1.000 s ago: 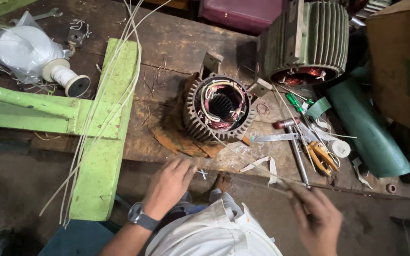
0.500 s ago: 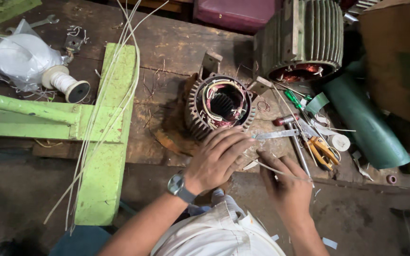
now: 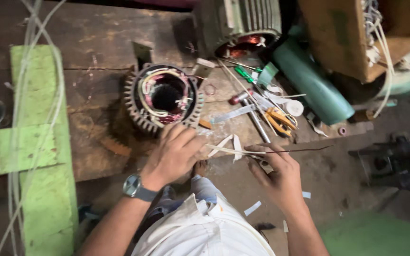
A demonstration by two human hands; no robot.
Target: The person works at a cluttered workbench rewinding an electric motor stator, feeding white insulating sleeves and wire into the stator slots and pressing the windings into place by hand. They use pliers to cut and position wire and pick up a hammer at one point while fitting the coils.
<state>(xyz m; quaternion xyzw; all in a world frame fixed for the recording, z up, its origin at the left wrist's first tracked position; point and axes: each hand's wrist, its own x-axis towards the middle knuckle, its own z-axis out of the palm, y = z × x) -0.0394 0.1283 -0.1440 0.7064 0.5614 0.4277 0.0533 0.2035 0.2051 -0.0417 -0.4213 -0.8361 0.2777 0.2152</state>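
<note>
A finned motor stator (image 3: 163, 97) with coloured wires in its bore stands on the wooden workbench (image 3: 91, 42). My left hand (image 3: 174, 154), a watch on its wrist, rests at the bench's front edge just below the stator and pinches the near end of a thin pale strip (image 3: 231, 150). My right hand (image 3: 278, 178) hovers off the bench to the right, fingers closed on the same strip along with a thin dark wire (image 3: 304, 150) that sticks out to the right.
A second, larger motor housing (image 3: 240, 23) stands behind. Pliers with orange handles (image 3: 281, 121), a metal rod, screwdrivers and paper scraps lie right of the stator. A green cylinder (image 3: 312, 83), green painted boards (image 3: 39, 142) with white cords, and a cardboard box (image 3: 352, 33) surround them.
Both hands came up from below the bench edge and met in front of the stator. The left hand slid down off the stator; the strip now spans both hands.
</note>
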